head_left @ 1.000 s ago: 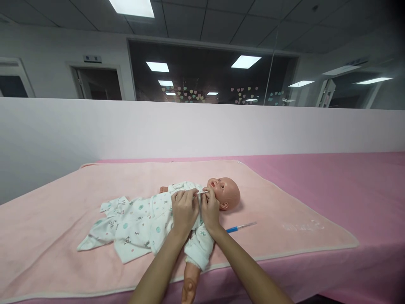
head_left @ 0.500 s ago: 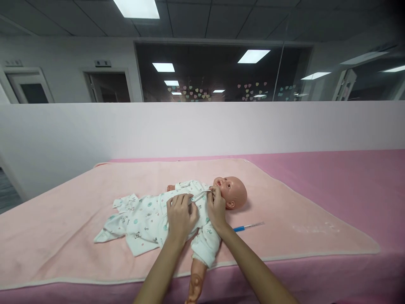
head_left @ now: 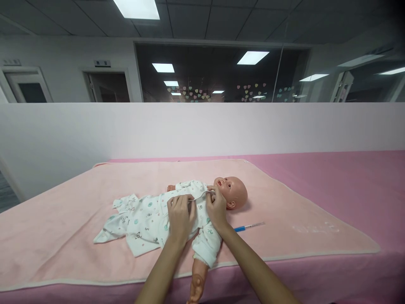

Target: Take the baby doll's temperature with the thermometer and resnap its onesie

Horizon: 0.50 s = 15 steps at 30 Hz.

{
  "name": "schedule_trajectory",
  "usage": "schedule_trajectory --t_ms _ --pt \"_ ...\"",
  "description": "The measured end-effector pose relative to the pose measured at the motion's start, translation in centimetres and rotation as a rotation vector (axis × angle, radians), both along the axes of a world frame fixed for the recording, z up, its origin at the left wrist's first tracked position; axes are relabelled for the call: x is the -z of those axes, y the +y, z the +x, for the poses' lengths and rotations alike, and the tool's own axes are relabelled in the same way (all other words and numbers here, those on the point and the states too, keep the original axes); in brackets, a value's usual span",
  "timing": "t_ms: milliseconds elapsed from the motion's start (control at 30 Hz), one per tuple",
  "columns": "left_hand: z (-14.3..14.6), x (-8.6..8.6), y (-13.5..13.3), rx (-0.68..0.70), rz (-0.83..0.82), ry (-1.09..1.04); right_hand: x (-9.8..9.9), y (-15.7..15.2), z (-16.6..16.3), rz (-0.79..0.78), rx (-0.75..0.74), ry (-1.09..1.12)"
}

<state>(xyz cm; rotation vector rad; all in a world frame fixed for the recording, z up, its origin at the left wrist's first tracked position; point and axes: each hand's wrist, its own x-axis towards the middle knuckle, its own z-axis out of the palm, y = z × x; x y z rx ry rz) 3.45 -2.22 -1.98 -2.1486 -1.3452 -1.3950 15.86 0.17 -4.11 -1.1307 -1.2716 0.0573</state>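
On its back lies a baby doll (head_left: 236, 192), its head to the right, wearing a white baby garment (head_left: 152, 215) with a green and dark print. My left hand (head_left: 181, 215) is closed on the garment's edge at the doll's chest. Near the doll's neck, my right hand (head_left: 217, 207) pinches the same front edge below the chin. Between the two hands the pale edge runs slightly curved. One doll arm (head_left: 198, 278) sticks out of its sleeve toward me, over the near side of the bed. My fingertips are partly hidden by my hands.
A thermometer with a blue end (head_left: 248, 227) lies right of my right wrist. Under the doll is a peach blanket (head_left: 284, 202) with a pale border, spread over a pink cover (head_left: 348, 181). A white low wall (head_left: 202, 128) with glass above stands behind.
The garment edge between my hands has gone from a raised, straighter strip to a lower, curved line. My right hand has shifted very slightly left; the doll stays nearly in place.
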Motion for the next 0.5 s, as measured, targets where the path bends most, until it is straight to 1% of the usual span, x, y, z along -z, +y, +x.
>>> schedule_trajectory --t_ms 200,300,500 --pt "-0.2 0.3 0.3 0.064 -0.051 -0.049 -0.4 -1.2 -0.4 0.12 -0.133 -0.358" --pt "-0.2 0.3 0.3 0.042 -0.05 -0.039 -0.5 -1.3 -0.6 0.096 -0.132 -0.396" --pt "-0.2 0.5 0.4 -0.01 -0.011 -0.034 -0.2 -1.0 -0.7 0.089 -0.105 -0.379"
